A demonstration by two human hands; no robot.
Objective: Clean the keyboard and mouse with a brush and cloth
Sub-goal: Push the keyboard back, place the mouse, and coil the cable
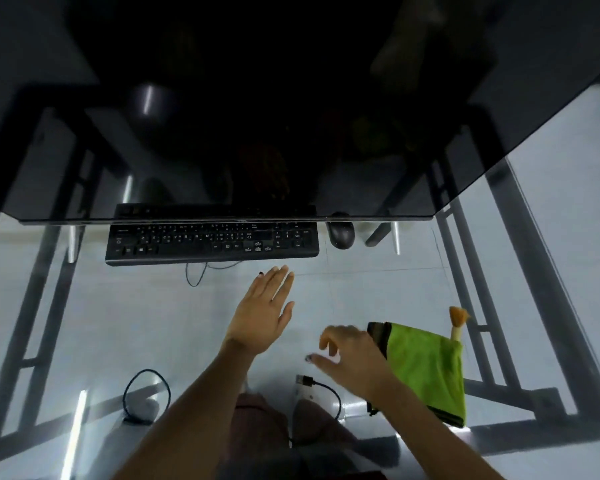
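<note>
Right at the far side of the glass table (378,296) lies the black keyboard (211,239), its back rows tucked under the lower edge of a dark monitor (291,98); a thin cable (196,271) loops out from its near edge. Just beside its right end sits the black mouse (341,233), apart from the keyboard and partly under the monitor edge too. Nearer the person, on the right, a green cloth (430,368) lies folded on the glass, and the brush (458,322) pokes out from behind its far corner, orange bristles uppermost. The left hand (262,315) is stretched flat, fingers straight and together, palm down, between keyboard and body, touching neither as far as can be told. The right hand (350,358) hovers by the cloth's left edge with fingers loosely curled and spread, holding nothing; whether it touches the cloth is unclear. Below it lies a USB cable (321,388). Through the glass show the table's dark frame and a pale tiled floor
</note>
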